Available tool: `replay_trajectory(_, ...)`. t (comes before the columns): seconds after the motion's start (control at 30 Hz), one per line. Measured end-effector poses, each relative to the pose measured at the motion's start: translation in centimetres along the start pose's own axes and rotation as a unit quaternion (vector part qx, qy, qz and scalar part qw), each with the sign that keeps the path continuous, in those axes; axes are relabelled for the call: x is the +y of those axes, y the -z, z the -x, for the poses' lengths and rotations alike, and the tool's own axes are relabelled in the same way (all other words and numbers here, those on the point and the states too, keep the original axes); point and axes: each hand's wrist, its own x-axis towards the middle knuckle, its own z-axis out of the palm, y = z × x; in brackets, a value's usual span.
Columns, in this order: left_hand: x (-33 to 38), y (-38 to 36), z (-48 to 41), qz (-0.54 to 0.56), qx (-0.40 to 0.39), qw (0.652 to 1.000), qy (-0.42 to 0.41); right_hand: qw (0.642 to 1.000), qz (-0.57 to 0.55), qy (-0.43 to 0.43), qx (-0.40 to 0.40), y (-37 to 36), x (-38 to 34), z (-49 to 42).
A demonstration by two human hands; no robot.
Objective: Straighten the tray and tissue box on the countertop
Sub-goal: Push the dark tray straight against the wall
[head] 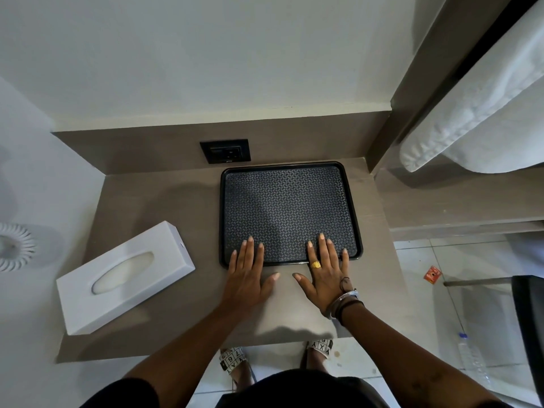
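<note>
Left hand (245, 278) and right hand (325, 275) flat, fingers spread, fingertips over tray (287, 207) near rim.

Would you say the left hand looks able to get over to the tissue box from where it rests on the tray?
Probably yes. The left hand lies flat on the near edge of the tray, and only bare countertop separates it from the tissue box, which sits askew to its left. Nothing stands between them.
</note>
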Motion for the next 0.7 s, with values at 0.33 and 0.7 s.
replay_trajectory(0.33, -0.5, 0.1, -2.0, 0.007, 0.0, 1.0, 0.005, 1.0, -0.006, 0.002, 0.014, 0.9, 0.0, -2.2)
replay_trajectory(0.7, -2.5, 2.2, -1.4, 0.049, 0.063, 0.997, -0.022, 0.992, -0.031, 0.086, 0.088, 1.4, -2.8, -0.4)
